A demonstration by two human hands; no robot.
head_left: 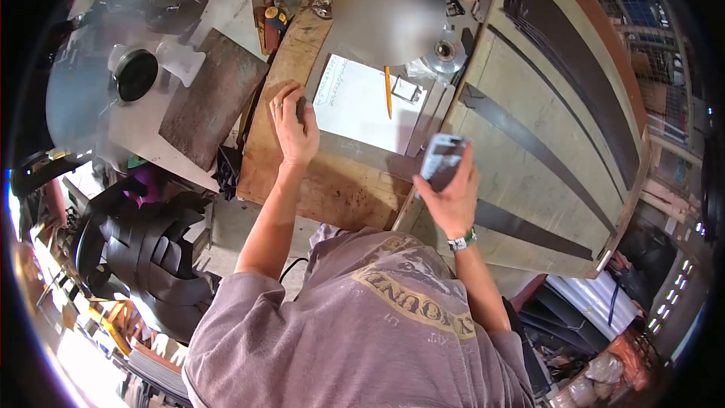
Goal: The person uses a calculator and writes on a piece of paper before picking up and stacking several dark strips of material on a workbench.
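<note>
My right hand (455, 200) grips a smartphone (442, 157), its screen facing up, over the right edge of the wooden bench. A watch is on that wrist. Left of the white paper (355, 109), my left hand (294, 130) rests at the wooden board (283, 83) with its fingers curled; a dark spot shows between thumb and fingers, too unclear to name. The paper bears handwriting at its left. Across its upper right lies a yellow pencil (388, 92), beside a small dark-edged rectangular item (407, 90).
Dark strips (536, 140) lie on the pale table at right. A brown sheet (213, 98) and a yellow-and-black tool (275, 18) are at left. A round metal-and-glass item (444, 51) stands beyond the paper. Black curved pieces (155, 257) are piled at lower left.
</note>
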